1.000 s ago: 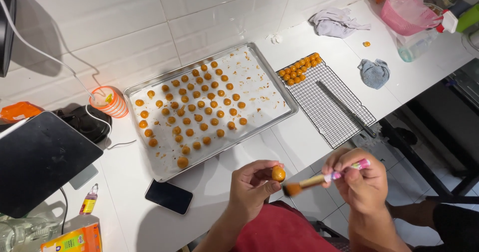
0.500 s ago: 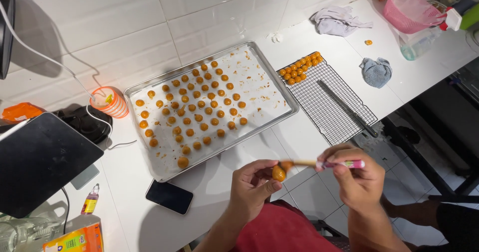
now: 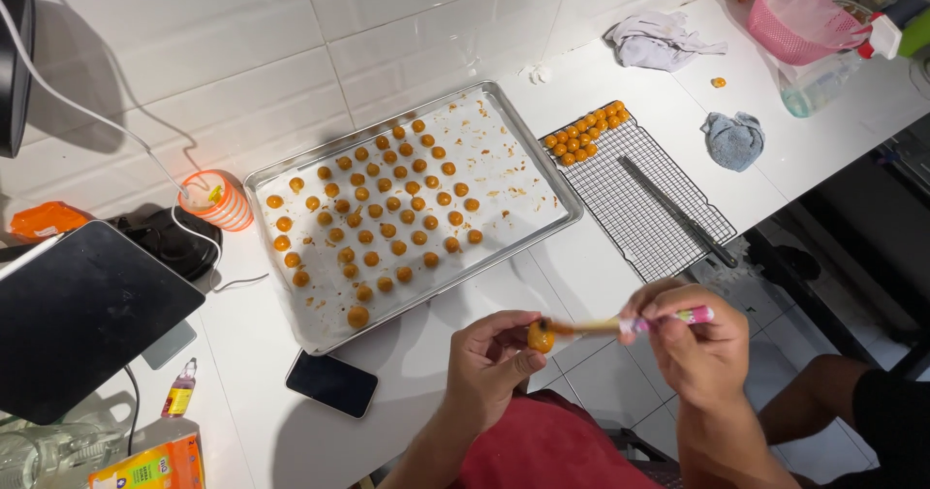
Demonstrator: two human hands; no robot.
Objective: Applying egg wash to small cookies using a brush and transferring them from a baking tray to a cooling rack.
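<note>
Orange pastry ball (image 3: 541, 336) sits pinched in the fingertips of the left hand (image 3: 492, 363), low at 6 o'clock above the counter edge. Right hand (image 3: 693, 339) grips a small brush (image 3: 620, 323), bristles touching the ball. Metal baking tray (image 3: 291, 165), at 11 o'clock, holds rows of similar balls on paper. Wire cooling rack (image 3: 644, 213), at 1 o'clock, carries a small cluster at its far corner.

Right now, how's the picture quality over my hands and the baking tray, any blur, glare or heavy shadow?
Head view: the right hand and its brush are smeared by motion blur; the left hand and the small orange ball it holds are only a little soft. The baking tray is sharp and evenly lit, with slight shine on its metal rim. Hard shadows fall on the tiled wall at left.
</note>
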